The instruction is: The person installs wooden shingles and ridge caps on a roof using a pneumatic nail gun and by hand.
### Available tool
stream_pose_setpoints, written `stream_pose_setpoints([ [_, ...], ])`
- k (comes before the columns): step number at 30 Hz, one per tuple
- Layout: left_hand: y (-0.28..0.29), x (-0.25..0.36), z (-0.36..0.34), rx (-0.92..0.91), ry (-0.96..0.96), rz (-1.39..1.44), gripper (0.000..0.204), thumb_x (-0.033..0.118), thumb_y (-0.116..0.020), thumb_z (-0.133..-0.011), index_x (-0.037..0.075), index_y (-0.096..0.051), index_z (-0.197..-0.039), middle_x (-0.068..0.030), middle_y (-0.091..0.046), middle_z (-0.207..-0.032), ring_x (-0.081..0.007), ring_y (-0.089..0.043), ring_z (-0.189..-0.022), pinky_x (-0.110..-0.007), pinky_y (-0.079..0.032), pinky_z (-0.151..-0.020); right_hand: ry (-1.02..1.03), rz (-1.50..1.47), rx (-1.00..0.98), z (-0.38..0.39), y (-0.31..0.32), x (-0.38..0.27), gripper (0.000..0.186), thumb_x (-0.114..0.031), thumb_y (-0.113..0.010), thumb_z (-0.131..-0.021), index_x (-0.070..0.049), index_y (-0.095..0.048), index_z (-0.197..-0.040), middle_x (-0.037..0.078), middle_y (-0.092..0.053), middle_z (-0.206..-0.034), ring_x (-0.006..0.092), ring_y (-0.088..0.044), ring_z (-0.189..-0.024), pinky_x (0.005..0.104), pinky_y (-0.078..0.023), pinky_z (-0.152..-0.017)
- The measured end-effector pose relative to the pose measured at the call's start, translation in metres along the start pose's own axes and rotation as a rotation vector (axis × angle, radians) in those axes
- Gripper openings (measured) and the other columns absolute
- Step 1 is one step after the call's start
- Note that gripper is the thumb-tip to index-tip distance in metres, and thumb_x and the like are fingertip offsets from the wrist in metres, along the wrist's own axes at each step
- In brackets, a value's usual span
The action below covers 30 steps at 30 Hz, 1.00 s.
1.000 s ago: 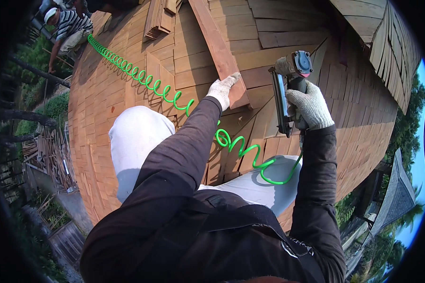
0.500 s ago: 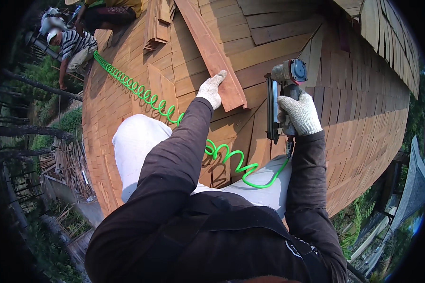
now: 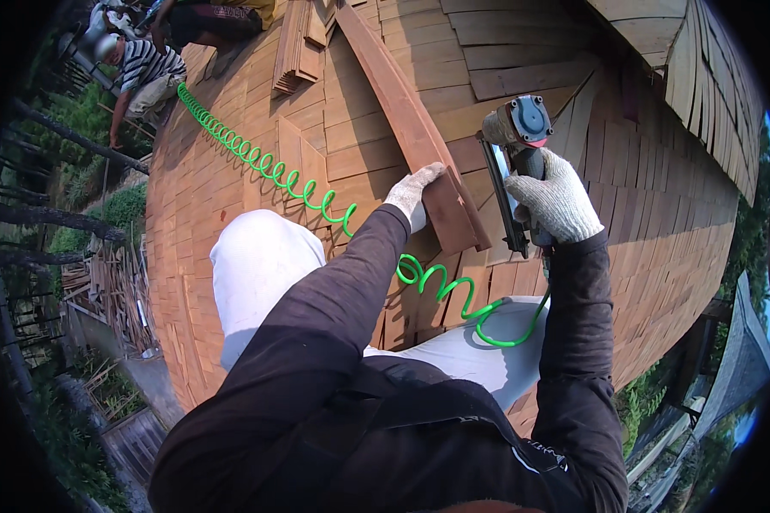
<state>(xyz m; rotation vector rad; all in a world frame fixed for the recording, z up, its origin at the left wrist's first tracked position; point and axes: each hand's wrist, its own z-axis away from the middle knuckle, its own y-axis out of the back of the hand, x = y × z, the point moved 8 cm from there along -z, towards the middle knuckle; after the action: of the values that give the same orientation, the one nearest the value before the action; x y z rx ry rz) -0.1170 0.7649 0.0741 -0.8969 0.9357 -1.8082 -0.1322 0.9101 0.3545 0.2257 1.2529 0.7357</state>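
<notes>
In my gloved left hand [image 3: 414,193] is the near end of a long reddish-brown ridge board [image 3: 402,115], with a raised lip along its right side. My fingers wrap its left edge. The board slants up and away to the far left over the wooden shingles. My gloved right hand [image 3: 558,198] grips a pneumatic nail gun [image 3: 517,128] by its handle. The gun's blue-grey round cap is at the top, and its dark magazine points down toward me, just right of the board's end. A green coiled air hose [image 3: 453,295] runs from beneath the gun across my thigh.
Wooden shingles [image 3: 222,299] cover the curved roof around me. A stack of loose shingles [image 3: 299,51] lies at the far side. Two people, one in a striped shirt [image 3: 150,64], are at the far left roof edge. A shingled overhang [image 3: 714,94] rises at the upper right.
My left hand has moved right and nearer to me, bringing the board's near end along. The nail gun in my right hand has shifted slightly right. The view has shifted a little too.
</notes>
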Motion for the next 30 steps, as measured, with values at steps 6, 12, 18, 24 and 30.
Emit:
stream_pose_setpoints([
  [6, 0.043, 0.055, -0.041, 0.189, -0.288, -0.186, 0.039, 0.029, -0.078, -0.095, 0.013, -0.068, -0.129, -0.0059, -0.07, -0.126, -0.0249, -0.064, -0.117, -0.043, -0.052, -0.101, -0.023, 0.019, 0.004, 0.012, 0.002, -0.006, 0.032, -0.018, -0.071, -0.083, 0.0, -0.063, -0.108, 0.006, -0.066, -0.077, 0.0139, -0.066, -0.059, 0.0287, -0.055, -0.057],
  [12, 0.002, 0.007, 0.002, 0.147, -0.023, -0.055, 0.027, 0.024, -0.074, -0.097, 0.013, -0.069, -0.121, -0.0038, -0.071, -0.119, -0.023, -0.066, -0.113, -0.045, -0.055, -0.099, -0.061, 0.001, 0.067, 0.018, 0.016, 0.015, 0.031, -0.018, -0.072, -0.083, 0.001, -0.063, -0.106, 0.006, -0.067, -0.077, 0.0142, -0.068, -0.06, 0.0291, -0.054, -0.055],
  [18, -0.016, -0.038, 0.016, -0.003, 0.081, 0.014, 0.021, 0.014, -0.071, -0.097, 0.011, -0.066, -0.117, -0.0065, -0.071, -0.119, -0.0282, -0.066, -0.114, -0.051, -0.05, -0.108, -0.055, 0.029, 0.056, 0.009, 0.014, 0.011, 0.023, -0.016, -0.07, -0.085, 0.0, -0.062, -0.1, 0.004, -0.062, -0.071, 0.0148, -0.063, -0.054, 0.0299, -0.053, -0.053],
  [24, 0.019, -0.017, -0.013, 0.118, -0.086, 0.111, 0.021, 0.014, -0.068, -0.098, 0.01, -0.067, -0.118, -0.0097, -0.071, -0.12, -0.0312, -0.067, -0.113, -0.055, -0.051, -0.105, -0.103, 0.133, -0.01, 0.001, 0.01, 0.022, 0.025, -0.019, -0.07, -0.082, 0.0, -0.061, -0.094, 0.005, -0.063, -0.073, 0.0156, -0.065, -0.056, 0.031, -0.054, -0.054],
  [30, 0.03, -0.011, -0.021, 0.145, -0.057, 0.135, 0.023, 0.017, -0.07, -0.098, 0.01, -0.066, -0.119, -0.0099, -0.072, -0.118, -0.0312, -0.068, -0.11, -0.058, -0.053, -0.101, -0.137, 0.176, -0.066, 0.0, 0.001, 0.015, 0.032, -0.019, -0.07, -0.08, 0.001, -0.064, -0.104, 0.006, -0.065, -0.074, 0.0137, -0.064, -0.06, 0.0304, -0.054, -0.058],
])
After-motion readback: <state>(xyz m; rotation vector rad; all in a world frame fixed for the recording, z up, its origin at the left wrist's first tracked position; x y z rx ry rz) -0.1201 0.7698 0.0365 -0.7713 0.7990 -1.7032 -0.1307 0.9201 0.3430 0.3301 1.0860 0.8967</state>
